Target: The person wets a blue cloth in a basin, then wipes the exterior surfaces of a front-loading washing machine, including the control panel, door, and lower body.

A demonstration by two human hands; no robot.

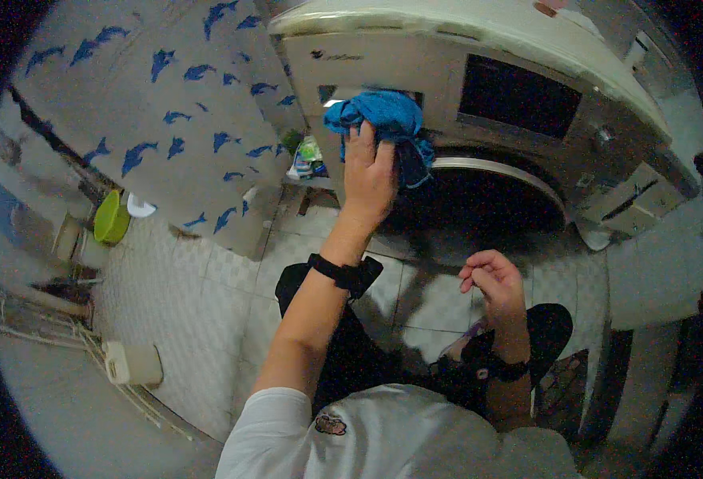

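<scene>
My left hand [369,167] grips a crumpled blue cloth [381,114] against the upper front of a front-loading washing machine [411,66]. The cloth covers part of the detergent drawer area, and a darker part of it hangs down to the right of my fingers. Below the machine's dark display panel [519,96] is the round door [483,197], dark inside a pale rim. My right hand [491,278] is in front of the door's lower edge, over the tiled floor, with its fingers curled loosely and no object visible in it.
A curtain printed with blue dolphins [208,120] hangs at the left. Packets [308,158] stand low beside the machine. A green basin [110,218] and a pale plastic jug [134,363] are at the far left. A box [639,197] is at the machine's right.
</scene>
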